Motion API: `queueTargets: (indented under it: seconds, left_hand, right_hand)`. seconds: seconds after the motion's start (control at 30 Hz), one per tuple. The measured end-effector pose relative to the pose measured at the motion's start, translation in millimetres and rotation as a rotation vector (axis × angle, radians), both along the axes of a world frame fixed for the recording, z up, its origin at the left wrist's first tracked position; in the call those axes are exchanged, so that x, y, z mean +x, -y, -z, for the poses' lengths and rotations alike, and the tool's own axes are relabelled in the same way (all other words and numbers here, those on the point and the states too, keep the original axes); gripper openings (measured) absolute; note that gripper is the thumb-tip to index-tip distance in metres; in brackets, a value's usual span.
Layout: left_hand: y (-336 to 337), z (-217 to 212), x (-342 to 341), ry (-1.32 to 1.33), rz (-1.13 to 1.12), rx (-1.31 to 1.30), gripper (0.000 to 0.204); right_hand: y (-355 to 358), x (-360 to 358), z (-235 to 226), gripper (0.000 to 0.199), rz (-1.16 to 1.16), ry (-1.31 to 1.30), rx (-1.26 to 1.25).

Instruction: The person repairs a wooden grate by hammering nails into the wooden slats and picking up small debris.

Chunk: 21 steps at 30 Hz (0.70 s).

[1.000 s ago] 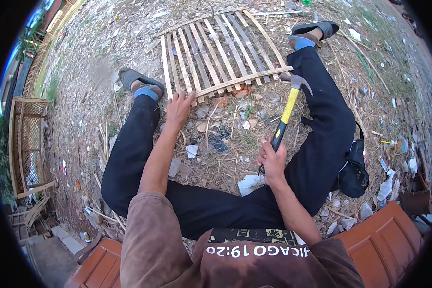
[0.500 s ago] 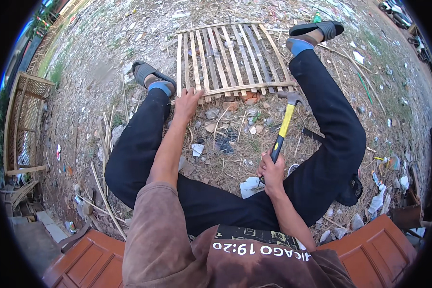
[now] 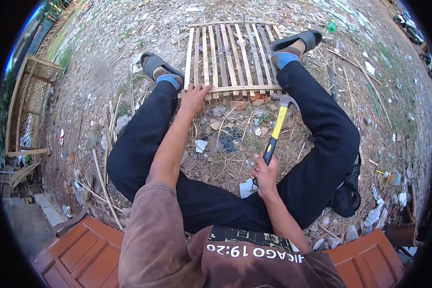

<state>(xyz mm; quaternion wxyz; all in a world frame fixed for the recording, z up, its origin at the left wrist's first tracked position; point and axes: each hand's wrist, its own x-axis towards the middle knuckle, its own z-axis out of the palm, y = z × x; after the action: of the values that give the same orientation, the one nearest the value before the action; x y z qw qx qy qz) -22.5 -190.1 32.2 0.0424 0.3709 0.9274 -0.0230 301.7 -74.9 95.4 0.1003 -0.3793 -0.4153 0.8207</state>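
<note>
A slatted wooden panel [image 3: 230, 53] of thin pale strips lies on the ground between my feet. My left hand [image 3: 195, 98] grips its near left corner, fingers over the near crosspiece. In my right hand [image 3: 265, 174] is a claw hammer [image 3: 277, 126], held by the black end of its yellow and black handle. The hammer's metal head points away from me, close to the near right corner of the panel; I cannot tell whether it touches. My right sandal [image 3: 300, 40] overlaps the panel's right side, and my left sandal [image 3: 159, 66] is beside its left edge.
Brick pieces [image 3: 259, 102], stones and dry straw cover the ground under and before the panel. Loose wooden sticks [image 3: 106, 187] lie on the left. A lattice frame [image 3: 30, 108] stands farther left. Brown panelled wood [image 3: 81, 254] is beneath me. A black cap-like item [image 3: 346, 198] lies by my right knee.
My right foot has moved inward over the panel's right side. The view has shifted slightly. My left hand stays on the panel's corner and my right hand keeps the hammer.
</note>
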Motion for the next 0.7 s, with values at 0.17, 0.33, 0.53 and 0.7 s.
queueTargets:
  seconds: [0.17, 0.33, 0.53, 0.7]
  left_hand:
    - [15, -15, -14, 0.213, -0.028, 0.114, 0.081]
    - [8, -18, 8, 0.223, -0.103, 0.028, 0.075]
    - [-12, -48, -9, 0.463, -0.263, 0.15, 0.068]
    - [-34, -229, -65, 0.313, 0.013, 0.401, 0.063]
  right_hand:
    - [7, -14, 5, 0.018, -0.051, 0.023, -0.049]
    - [-1, -18, 19, 0.015, -0.045, 0.056, -0.018]
    - [-8, -14, 17, 0.011, -0.042, 0.051, 0.046]
    - [-11, -12, 21, 0.01, -0.049, 0.091, 0.069]
